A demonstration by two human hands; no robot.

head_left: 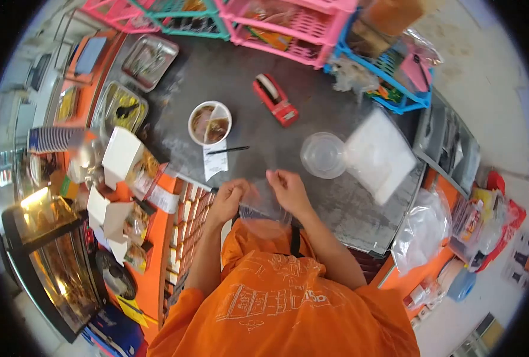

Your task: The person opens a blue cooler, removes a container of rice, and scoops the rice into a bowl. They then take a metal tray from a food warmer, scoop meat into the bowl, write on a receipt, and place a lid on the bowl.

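Near the table's front edge, my left hand (232, 199) and my right hand (287, 190) are closed in pinches on something clear and thin, perhaps a plastic bag. A clear, ribbed round plastic piece (265, 219) shows below and between them, against the orange shirt. Beyond my left hand, a white bowl (210, 122) with divided food stands on a printed receipt (216, 162); a black pen (228, 150) lies across the paper. A red tape dispenser (275, 100) is farther back. To the right are a clear round container (324, 155) and a white stack of sheets or bags (380, 156).
Pink baskets (282, 50) and a blue basket (395, 95) line the back. Metal trays (150, 62) stand at the back left, with open white food boxes (121, 156) nearer. A clear plastic bag (422, 232) lies at the right.
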